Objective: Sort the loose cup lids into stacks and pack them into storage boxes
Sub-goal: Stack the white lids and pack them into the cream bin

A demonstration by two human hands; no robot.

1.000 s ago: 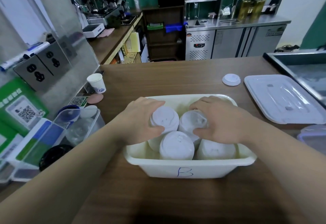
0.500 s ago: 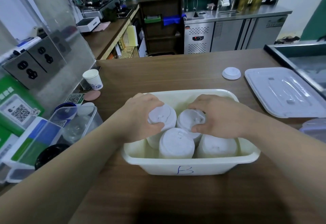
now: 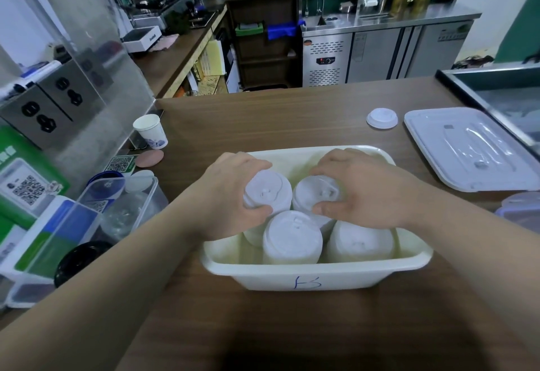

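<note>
A: Our left hand (image 3: 230, 195), fingers curled round the rear-left lid stack (image 3: 270, 188); right hand (image 3: 365, 195) pinching the rear-right stack (image 3: 317, 192).

B: We see both standing inside the white box (image 3: 306, 278) marked B, two more stacks (image 3: 292, 239) in front. One loose lid (image 3: 382, 118) lies well apart on the surface (image 3: 263, 119), beside the flat box cover (image 3: 467, 148).

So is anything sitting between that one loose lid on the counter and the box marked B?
Nothing visible stands on the counter between the loose lid and the box. Inside, though, four lid stacks fill the near part, and the left hand and right hand each grip a rear stack.
</note>
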